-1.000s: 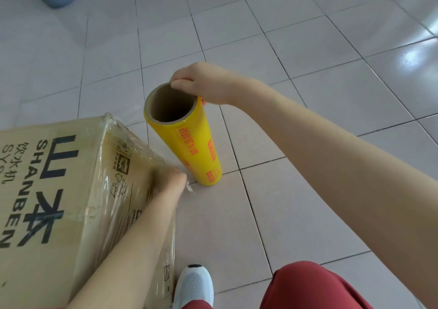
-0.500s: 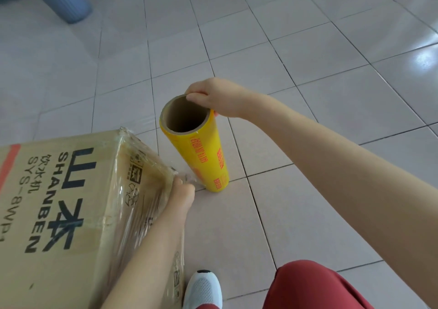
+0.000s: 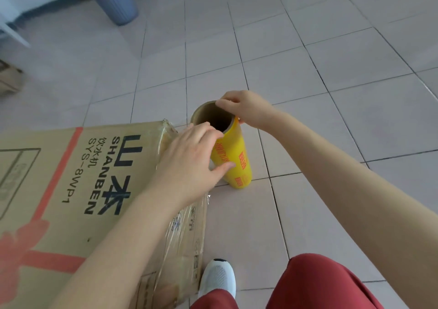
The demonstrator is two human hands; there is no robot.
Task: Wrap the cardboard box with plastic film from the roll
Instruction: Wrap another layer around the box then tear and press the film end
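A large cardboard box (image 3: 78, 190) with black lettering and red markings fills the lower left; clear plastic film (image 3: 180, 228) clings to its right end. Just right of the box, a yellow film roll (image 3: 237, 164) with a brown cardboard core stands upright on the floor. My right hand (image 3: 246, 109) pinches the top rim of the roll. My left hand (image 3: 189, 159) is spread, fingers apart, over the box corner and against the left side of the roll; it covers part of the roll and the film between roll and box.
The floor is pale tiles. A grey ribbed bin (image 3: 113, 2) stands at the upper left, and another cardboard box (image 3: 9, 78) lies at the left edge. My white shoe (image 3: 218, 280) and red trousers (image 3: 315, 285) are at the bottom, close to the box.
My left hand has left the side of the box, risen, and spread against the roll. The view has tilted up, showing more of the box top. My right hand stays on the roll's rim.
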